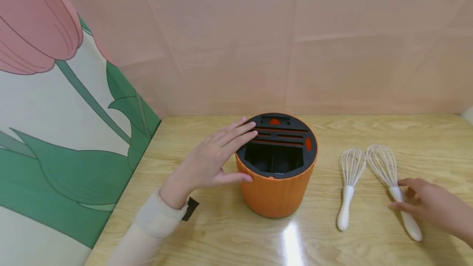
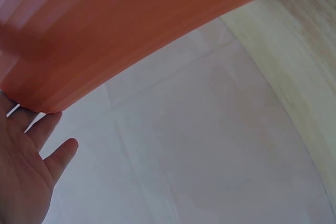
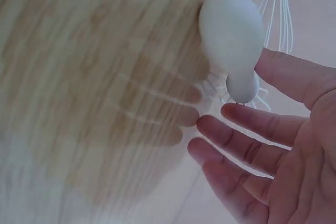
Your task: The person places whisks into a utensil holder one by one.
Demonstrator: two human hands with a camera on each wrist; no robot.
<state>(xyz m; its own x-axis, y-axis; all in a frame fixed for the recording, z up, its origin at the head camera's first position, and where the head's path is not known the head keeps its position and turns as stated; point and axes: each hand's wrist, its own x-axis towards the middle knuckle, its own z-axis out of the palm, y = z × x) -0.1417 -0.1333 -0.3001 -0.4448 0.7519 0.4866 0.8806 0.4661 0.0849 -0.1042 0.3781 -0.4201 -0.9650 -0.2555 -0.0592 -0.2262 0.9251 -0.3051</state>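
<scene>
A round orange utensil holder [image 1: 273,196] with a black slotted top stands upright on the table. My left hand [image 1: 210,155] rests against its left side, fingers extended over the black rim and thumb lower at the front. The left wrist view shows the holder's orange wall [image 2: 131,19] close up, with my fingertips at its edge. To the right lie two white-handled whisks, a left whisk [image 1: 345,208] and a right whisk [image 1: 411,227]. Around the right whisk's handle [image 3: 231,30], my right hand [image 3: 283,150] has its thumb on one side and loosely extended fingers on the other.
The wooden table [image 1: 207,241] meets a pinkish backdrop [image 1: 229,52] behind the holder. At the left rises a panel with a tulip print [image 1: 74,151]. A small black piece [image 1: 190,208] shows beside my left wrist.
</scene>
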